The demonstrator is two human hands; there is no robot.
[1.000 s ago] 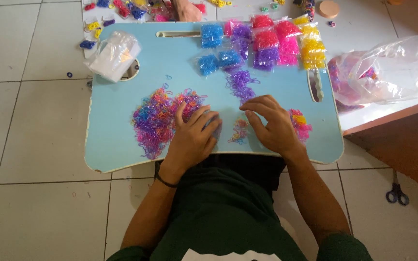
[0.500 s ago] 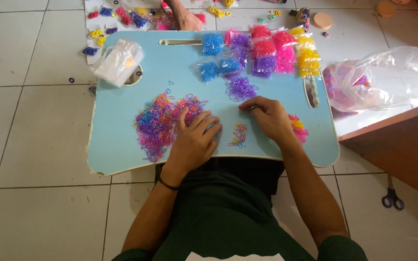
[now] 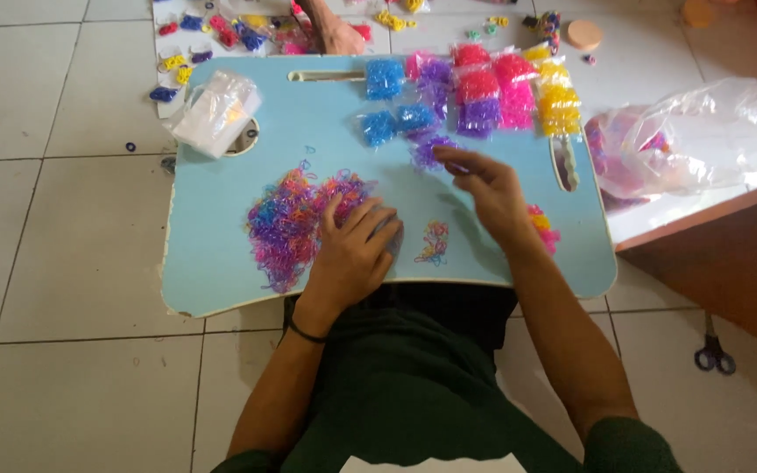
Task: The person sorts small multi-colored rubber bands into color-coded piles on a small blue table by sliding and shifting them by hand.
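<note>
Loose rubber bands (image 3: 295,223) lie heaped left of centre on the blue lap table (image 3: 212,271), pinned by the left hand (image 3: 352,250), fingers spread flat. The right hand (image 3: 488,188) hovers near the purple packet (image 3: 431,151), fingers loosely open, seemingly empty.

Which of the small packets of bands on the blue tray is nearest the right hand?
The purple packet, lowest of the group, just left of the right hand's fingertips; the blue, pink and yellow packets lie farther up the tray.

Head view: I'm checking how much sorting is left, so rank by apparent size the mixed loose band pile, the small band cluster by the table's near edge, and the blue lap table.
1. blue lap table
2. mixed loose band pile
3. small band cluster
</note>
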